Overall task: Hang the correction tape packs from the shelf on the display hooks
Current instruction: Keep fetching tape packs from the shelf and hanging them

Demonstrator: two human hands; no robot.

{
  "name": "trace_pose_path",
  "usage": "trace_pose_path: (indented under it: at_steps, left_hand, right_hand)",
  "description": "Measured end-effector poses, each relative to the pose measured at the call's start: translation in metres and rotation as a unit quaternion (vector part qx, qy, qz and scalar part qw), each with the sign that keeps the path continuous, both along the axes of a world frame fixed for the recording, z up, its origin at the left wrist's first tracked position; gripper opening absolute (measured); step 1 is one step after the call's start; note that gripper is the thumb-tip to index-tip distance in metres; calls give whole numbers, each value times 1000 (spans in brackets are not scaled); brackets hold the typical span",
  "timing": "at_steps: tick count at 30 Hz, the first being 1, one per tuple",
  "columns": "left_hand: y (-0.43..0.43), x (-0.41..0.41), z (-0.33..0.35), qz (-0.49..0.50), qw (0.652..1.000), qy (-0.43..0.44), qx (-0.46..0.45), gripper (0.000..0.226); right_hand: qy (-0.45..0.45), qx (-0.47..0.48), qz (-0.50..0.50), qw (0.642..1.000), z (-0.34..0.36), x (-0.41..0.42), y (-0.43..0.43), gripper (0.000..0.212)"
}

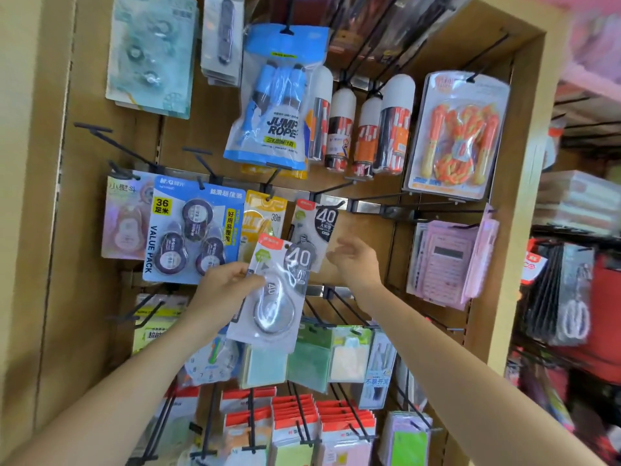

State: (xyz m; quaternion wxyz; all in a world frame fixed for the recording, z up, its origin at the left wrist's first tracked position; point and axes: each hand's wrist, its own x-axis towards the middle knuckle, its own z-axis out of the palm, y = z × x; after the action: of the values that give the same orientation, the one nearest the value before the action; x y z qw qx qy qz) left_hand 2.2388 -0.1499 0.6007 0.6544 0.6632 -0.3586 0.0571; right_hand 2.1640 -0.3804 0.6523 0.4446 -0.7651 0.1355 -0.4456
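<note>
Glossy clear plastic is bulging over a rounded dispenser on the correction tape pack (pixel 276 290), which the left hand (pixel 225 286) is pinching by its left edge, just below and left of the hanging pack (pixel 314 227) marked 40. That twin is sitting on a thin black hook (pixel 331 207). Right of it, the right hand (pixel 357 261) is hovering open and empty. Hanging seems underway; next, the card's top hole needs threading onto that hook.

Right hand (pixel 356 260) blurred — hanging pack (pixel 314 218) half hidden behind held pack (pixel 275 287).
</note>
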Motion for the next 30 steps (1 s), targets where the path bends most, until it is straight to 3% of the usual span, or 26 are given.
trace_pose_path:
  at_steps: [2,6,9,15,19,22,27,30]
  left_hand:
    - [2,1,0,-23,1000,2,-8,38]
    - [5,-5,3,-85,993,34,-68,7]
    - [6,-8,2,-101,993,10,-56,15]
    - [8,-10,1,-97,995,-23,-28,15]
    - [5,-5,6,-70,994,-63,48,13]
    - [4,6,9,-10,966,-190,177,13]
    - [-2,8,1,16,892,-269,364,54]
    - [-3,9,-2,17,876,-288,387,76]
  right_hand:
    - [-12,74,100,992,-16,-14,14,36]
    - [19,116,235,965,-34,-35,35,36]
    - [54,68,262,961,-38,-43,46,43]
    - [21,27,244,969,-45,-52,62,31]
    - [-7,23,189,982,-40,-63,48,23]
    - [-43,49,152,986,-30,-71,29,25]
    - [-60,85,112,988,-18,-76,7,28]
    - [-44,91,103,990,-17,-74,1,27]
